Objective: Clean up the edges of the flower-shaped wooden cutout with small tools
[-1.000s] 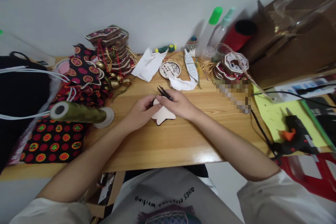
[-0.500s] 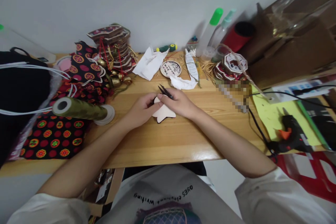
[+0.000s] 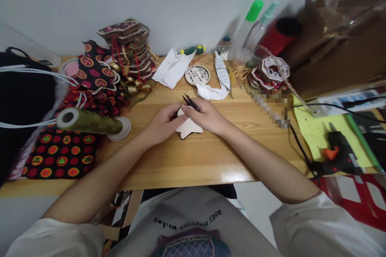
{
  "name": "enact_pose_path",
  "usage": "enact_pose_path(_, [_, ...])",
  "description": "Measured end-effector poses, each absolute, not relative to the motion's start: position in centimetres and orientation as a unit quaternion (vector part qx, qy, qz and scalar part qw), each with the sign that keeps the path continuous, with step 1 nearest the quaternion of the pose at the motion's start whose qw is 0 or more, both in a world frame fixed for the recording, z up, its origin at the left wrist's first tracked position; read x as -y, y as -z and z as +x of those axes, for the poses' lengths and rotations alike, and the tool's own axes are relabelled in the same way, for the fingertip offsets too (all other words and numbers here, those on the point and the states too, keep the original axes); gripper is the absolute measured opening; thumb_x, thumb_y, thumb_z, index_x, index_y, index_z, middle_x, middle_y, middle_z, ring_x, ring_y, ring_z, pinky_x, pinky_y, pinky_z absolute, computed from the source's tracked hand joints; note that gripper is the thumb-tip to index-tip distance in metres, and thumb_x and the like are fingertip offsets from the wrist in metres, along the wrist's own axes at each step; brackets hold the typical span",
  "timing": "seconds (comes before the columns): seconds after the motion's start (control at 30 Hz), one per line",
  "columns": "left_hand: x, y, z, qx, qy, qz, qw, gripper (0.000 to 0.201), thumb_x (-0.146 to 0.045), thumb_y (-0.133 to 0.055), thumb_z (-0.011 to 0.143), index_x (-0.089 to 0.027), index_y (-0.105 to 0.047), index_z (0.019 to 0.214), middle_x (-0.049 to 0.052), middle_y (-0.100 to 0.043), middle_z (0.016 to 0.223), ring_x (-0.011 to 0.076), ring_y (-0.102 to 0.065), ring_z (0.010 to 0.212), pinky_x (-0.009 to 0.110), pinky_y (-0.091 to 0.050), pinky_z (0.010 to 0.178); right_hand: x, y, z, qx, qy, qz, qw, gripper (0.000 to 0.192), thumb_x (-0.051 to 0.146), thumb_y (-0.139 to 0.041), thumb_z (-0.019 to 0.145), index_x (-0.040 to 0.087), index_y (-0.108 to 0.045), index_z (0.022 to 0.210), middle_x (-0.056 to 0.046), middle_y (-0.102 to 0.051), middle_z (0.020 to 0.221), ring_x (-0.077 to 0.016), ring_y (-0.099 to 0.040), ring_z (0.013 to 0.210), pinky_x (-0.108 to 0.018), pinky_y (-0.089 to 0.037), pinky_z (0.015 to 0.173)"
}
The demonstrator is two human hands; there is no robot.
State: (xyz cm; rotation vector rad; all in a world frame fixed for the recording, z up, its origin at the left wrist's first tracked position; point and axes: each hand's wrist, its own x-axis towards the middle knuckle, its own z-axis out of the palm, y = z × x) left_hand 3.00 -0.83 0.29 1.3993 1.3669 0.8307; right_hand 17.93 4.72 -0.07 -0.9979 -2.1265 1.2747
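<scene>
Over the middle of the wooden table (image 3: 181, 164), both hands grip a pale star-shaped piece (image 3: 189, 127) with a dark edge. My left hand (image 3: 164, 124) is closed on its left side, the thumb lying on the pale face. From the right, my right hand (image 3: 208, 116) presses the same piece with its thumb. Black tweezers (image 3: 190, 102) are tucked in that right hand, their points sticking up and to the left. The fingers beneath the piece are hidden.
Left stand a spool of green ribbon (image 3: 93, 122), patterned fabric (image 3: 60, 156) and stacked ornaments (image 3: 129, 48) with bells. Behind lie white paper (image 3: 173, 68), a round wooden disc (image 3: 197, 75) and a glue tube (image 3: 222, 70). Right are a glue gun (image 3: 339, 152) and a cardboard box (image 3: 340, 52).
The whole view has shifted slightly as the head moved. Both hands keep their hold on the star-shaped piece, and the tweezers stay in the right hand.
</scene>
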Motion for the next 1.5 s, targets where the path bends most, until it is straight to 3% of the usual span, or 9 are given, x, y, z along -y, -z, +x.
enact_pose_path(0.47, [0.96, -0.5, 3.04, -0.575, -0.328, 0.593, 0.458, 0.019, -0.035, -0.054, 0.076, -0.017, -0.052, 0.074, -0.003, -0.043, 0.064, 0.0104, -0.039, 0.059, 0.024, -0.031, 0.053, -4.44, -0.18, 17.87, 0.801, -0.41, -0.38, 0.214, 0.028, 0.035, -0.044, 0.085, 0.017, -0.041, 0.064, 0.001, -0.045, 0.06, -0.0103, -0.041, 0.059, -0.024, -0.025, 0.055])
enact_pose_path(0.73, [1.21, -0.65, 3.11, -0.583, -0.313, 0.611, 0.434, 0.02, -0.033, -0.051, 0.078, -0.019, -0.044, 0.067, -0.004, -0.036, 0.061, 0.0095, -0.035, 0.057, 0.024, -0.029, 0.051, -4.03, -0.54, 17.85, 0.811, -0.388, -0.394, 0.193, 0.027, 0.034, -0.045, 0.086, 0.017, -0.042, 0.065, 0.001, -0.044, 0.059, -0.0113, -0.041, 0.058, -0.025, -0.022, 0.055])
enact_pose_path(1.5, [0.84, -0.57, 2.96, -0.577, -0.319, 0.59, 0.466, 0.019, -0.036, -0.055, 0.074, -0.017, -0.052, 0.072, -0.003, -0.045, 0.063, 0.0106, -0.04, 0.059, 0.023, -0.032, 0.052, -4.34, -0.48, 17.97, 0.812, -0.398, -0.381, 0.191, 0.029, 0.036, -0.044, 0.086, 0.017, -0.043, 0.065, 0.001, -0.046, 0.059, -0.0105, -0.042, 0.058, -0.024, -0.024, 0.054])
